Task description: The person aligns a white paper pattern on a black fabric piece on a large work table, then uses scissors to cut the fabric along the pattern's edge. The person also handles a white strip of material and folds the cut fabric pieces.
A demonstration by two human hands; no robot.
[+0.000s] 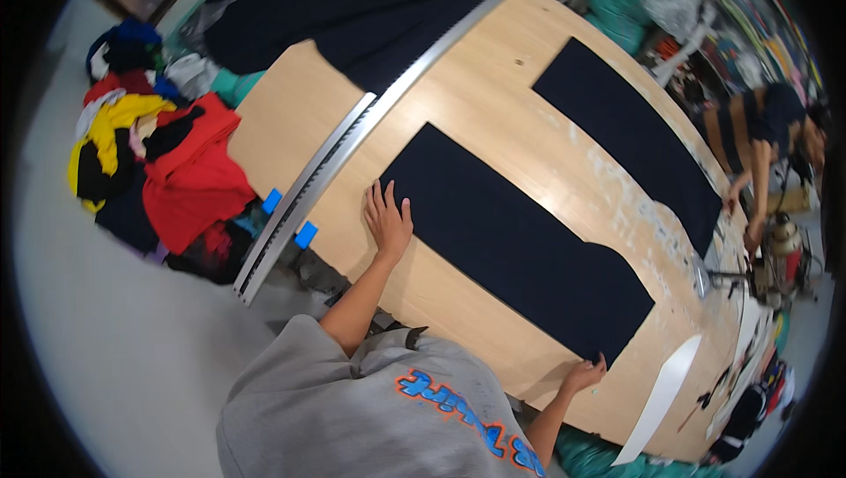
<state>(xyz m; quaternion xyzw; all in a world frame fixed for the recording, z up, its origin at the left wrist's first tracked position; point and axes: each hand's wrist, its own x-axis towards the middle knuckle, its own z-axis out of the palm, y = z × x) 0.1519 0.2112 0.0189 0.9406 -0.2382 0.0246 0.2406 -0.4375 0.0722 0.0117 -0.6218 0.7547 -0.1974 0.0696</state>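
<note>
A long dark navy fabric piece (520, 240) lies flat on the wooden table in front of me, with one end curved and pointed. My left hand (388, 221) rests at its left end, fingers spread over the table and the cloth's edge. At the near right corner, my right hand (583, 377) has its fingers bent and pinched against the fabric's edge. Across the table lies a second dark piece of similar shape (630, 139). Another person's hands (743, 218) are at the right end of that far piece.
A metal rail (388, 99) with blue blocks crosses the table (291, 117) on the left. Beyond it spreads more dark cloth (352, 11). Coloured fabric scraps (194, 178) are heaped on the left. A white strip (661, 399) lies at right, near a sewing machine (784, 244).
</note>
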